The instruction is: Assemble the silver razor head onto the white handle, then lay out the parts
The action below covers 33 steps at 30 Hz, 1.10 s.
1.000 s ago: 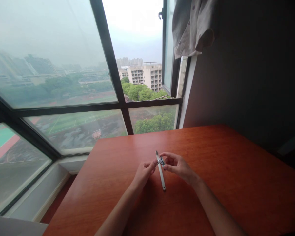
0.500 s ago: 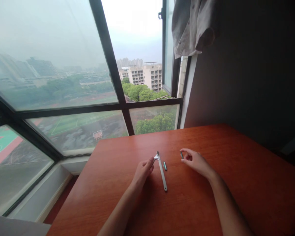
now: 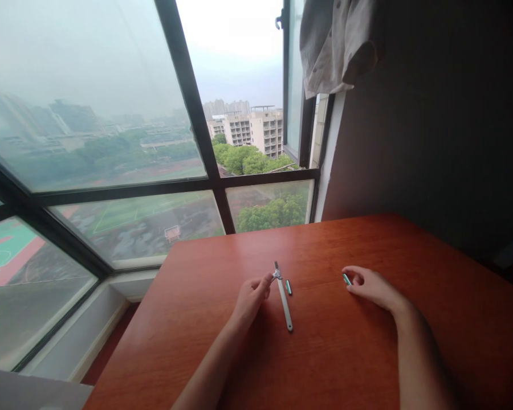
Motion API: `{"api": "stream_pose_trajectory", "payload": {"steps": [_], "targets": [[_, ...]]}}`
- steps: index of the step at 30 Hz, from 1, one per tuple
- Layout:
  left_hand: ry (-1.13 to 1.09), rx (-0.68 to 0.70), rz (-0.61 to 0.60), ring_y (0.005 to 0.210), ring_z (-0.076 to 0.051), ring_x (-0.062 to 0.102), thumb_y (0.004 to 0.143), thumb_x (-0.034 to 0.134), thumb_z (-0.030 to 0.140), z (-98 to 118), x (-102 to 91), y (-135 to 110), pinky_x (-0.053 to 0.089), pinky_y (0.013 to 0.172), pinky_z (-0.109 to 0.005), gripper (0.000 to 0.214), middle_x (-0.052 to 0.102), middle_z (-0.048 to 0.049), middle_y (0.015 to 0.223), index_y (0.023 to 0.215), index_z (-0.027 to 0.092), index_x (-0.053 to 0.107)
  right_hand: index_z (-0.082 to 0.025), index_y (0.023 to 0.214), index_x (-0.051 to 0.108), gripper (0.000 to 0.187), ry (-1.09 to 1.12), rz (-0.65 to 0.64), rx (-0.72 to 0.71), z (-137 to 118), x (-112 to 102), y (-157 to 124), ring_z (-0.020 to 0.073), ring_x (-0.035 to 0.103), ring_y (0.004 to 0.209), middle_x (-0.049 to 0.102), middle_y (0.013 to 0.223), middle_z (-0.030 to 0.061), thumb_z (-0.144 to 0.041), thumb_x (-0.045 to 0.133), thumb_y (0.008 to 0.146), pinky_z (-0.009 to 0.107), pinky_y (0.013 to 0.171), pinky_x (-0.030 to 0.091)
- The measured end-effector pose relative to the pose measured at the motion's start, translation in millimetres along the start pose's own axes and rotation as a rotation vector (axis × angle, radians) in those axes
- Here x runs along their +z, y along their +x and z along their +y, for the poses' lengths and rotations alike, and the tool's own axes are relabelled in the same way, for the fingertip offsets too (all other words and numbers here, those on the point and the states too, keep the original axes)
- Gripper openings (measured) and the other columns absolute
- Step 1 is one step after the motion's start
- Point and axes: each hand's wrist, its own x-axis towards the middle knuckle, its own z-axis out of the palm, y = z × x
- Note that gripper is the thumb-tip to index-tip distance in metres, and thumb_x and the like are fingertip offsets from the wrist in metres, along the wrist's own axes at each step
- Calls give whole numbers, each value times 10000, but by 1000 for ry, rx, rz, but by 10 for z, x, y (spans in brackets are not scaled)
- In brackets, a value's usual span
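A slim white and metal tool lies on the red-brown table, pointing away from me. My left hand rests beside it, fingers curled, pinching its metal end near the top. A small green piece lies just right of the tool. My right hand sits further right on the table, thumb and fingers closed on a second small green piece.
Large windows with dark frames run along the far and left sides of the table. A light shirt hangs at the top right beside a dark wall. The table's left edge drops toward the window sill.
My right hand left the tool and moved right across the table with a small green piece. Another green piece now lies beside the tool. My left hand stayed.
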Motion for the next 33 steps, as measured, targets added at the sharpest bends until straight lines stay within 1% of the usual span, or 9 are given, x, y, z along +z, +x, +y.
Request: {"api": "stream_pose_trajectory", "payload": {"steps": [8,11,13,15,18,21,23,27,33], "targets": [[-18,-4,0,433,-86,271,766,411,705,-19,-6,8,182,460,-235,609,320,49,431,476,171,445,-153,1000,664,327,-94,185,-54,-196,3,36,158,550,574,604,591,-1,-296,529,739,254,583,392],[-43,6,1,436,-88,287,790,396,682,-27,0,11,195,456,-228,592,347,45,441,516,164,481,-175,933,682,266,-132,204,-112,-405,99,56,171,572,608,636,630,17,-293,519,758,262,607,400],[-75,16,18,436,-86,287,793,412,665,-24,8,12,200,453,-221,564,350,52,447,565,159,513,-186,874,686,230,-138,202,-171,-606,227,42,182,590,647,661,689,33,-291,505,777,270,632,408],[-110,18,41,436,-83,284,781,448,652,-22,16,13,203,452,-213,531,358,60,459,617,154,537,-189,844,676,223,-109,162,-259,-832,402,-1,184,599,675,677,744,44,-288,479,813,272,648,413],[-147,20,55,439,-77,289,773,486,623,-39,27,22,208,452,-206,493,386,60,485,672,146,557,-194,842,653,196,-100,96,-374,-1139,690,-107,176,602,692,676,753,39,-282,478,850,259,656,401],[-158,36,62,448,-77,299,769,515,593,-75,30,36,215,453,-204,463,392,61,503,721,137,580,-198,836,619,175,-187,70,-381,-1334,909,-219,170,603,667,667,732,33,-310,490,875,248,618,364],[-156,40,68,457,-79,303,765,529,580,-94,27,41,221,453,-204,453,387,62,512,743,132,595,-204,866,596,158,-242,64,-342,-1402,991,-279,173,617,684,672,758,33,-340,517,872,246,612,345],[-165,42,82,474,-84,310,759,552,546,-86,20,34,235,456,-208,423,394,56,525,771,129,621,-214,958,559,208,-317,7,-291,-1455,1067,-353,203,644,759,686,832,50,-390,555,847,250,625,335],[-187,35,113,492,-101,361,754,563,543,-39,28,15,265,466,-216,410,434,39,532,766,139,636,-237,1040,519,215,-349,-29,-271,-1482,1144,-380,229,652,832,691,918,54,-314,539,841,263,638,338]]}}
